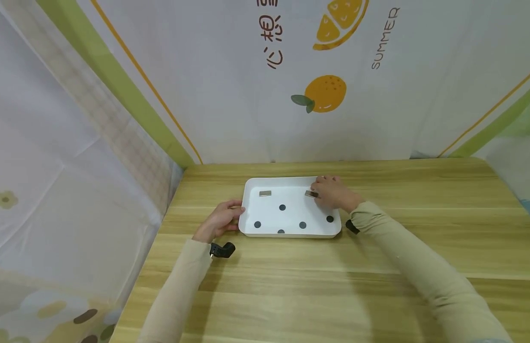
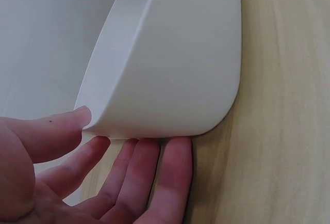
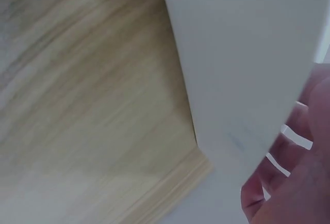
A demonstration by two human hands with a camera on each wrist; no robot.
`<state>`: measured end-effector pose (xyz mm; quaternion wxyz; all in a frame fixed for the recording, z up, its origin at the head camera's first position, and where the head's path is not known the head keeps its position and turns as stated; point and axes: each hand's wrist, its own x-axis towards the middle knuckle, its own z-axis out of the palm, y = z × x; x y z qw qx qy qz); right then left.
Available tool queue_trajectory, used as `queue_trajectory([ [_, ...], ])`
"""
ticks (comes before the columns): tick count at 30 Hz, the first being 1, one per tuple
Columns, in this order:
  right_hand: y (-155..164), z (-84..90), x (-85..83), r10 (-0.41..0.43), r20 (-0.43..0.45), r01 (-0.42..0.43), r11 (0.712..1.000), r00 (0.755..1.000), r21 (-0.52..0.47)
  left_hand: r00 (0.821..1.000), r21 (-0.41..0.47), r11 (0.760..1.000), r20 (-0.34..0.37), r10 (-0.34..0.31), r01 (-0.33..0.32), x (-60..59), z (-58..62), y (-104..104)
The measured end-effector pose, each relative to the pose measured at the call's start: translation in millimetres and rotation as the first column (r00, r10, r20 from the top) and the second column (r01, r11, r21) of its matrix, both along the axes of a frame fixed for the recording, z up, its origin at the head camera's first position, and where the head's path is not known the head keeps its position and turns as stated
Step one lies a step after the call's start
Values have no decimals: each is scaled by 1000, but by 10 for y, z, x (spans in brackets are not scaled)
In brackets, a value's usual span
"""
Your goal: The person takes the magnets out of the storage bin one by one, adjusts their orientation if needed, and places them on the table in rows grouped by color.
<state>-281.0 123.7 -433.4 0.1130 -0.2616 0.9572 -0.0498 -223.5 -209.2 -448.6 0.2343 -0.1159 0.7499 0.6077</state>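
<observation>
- Left hand [image 1: 219,220] against the left end of a white tray [image 1: 249,190], thumb on the rim, fingers [image 2: 154,177] straight and flat under the rounded outer wall; relaxed, pressing rather than curling.
- Right hand [image 1: 331,191] over the far right corner of the tray, fingertips curled down onto a small grey metal block [image 1: 310,194] lying on the tray floor; pinching it, as far as the head view shows.
- Right wrist view: only blurred fingers [image 3: 299,182] beside a white wall and wooden grain.
- Second grey block [image 1: 265,193] in the far left part of the tray, well apart from the first.
- Five dark round discs on the tray floor: one near the middle [image 1: 282,207], four along the near side [image 1: 302,225].
- Tray flat on a light wooden table [image 1: 290,286], near its far edge.
- Pale sleeves on both arms, a black wrist camera [image 1: 222,249] under the left one.
- Behind the table, a white cloth backdrop [image 1: 230,85] with printed oranges and the word SUMMER.
</observation>
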Motion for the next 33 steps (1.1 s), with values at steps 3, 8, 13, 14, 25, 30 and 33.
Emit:
queue_trajectory([
  [3,-10,-38,-15,4,-14,-4,1000,1000,0,1000,16,1000,-20,-21,21,29,-3,-8],
  [8,-22,-85,-31,9,-32,-9,1000,999,4,999,38,998,-34,-41,42,44,1,-15],
  [13,-34,-130,-40,14,-45,-15,1000,999,-22,1000,18,1000,-11,-14,14,13,-38,-2],
  [14,-36,-137,-40,14,-47,-16,999,999,-30,1000,16,1000,-9,-10,10,9,-44,-1],
  [25,-30,-146,-47,9,-42,-13,995,999,-103,1000,32,999,-15,-1,2,26,-23,9],
  [30,-23,-145,-61,0,-29,-3,993,1000,-115,1000,28,1000,-16,1,0,18,-39,6],
  [33,-27,-148,-68,-8,-25,5,994,1000,-114,1000,26,1000,-19,-1,2,13,-43,3],
])
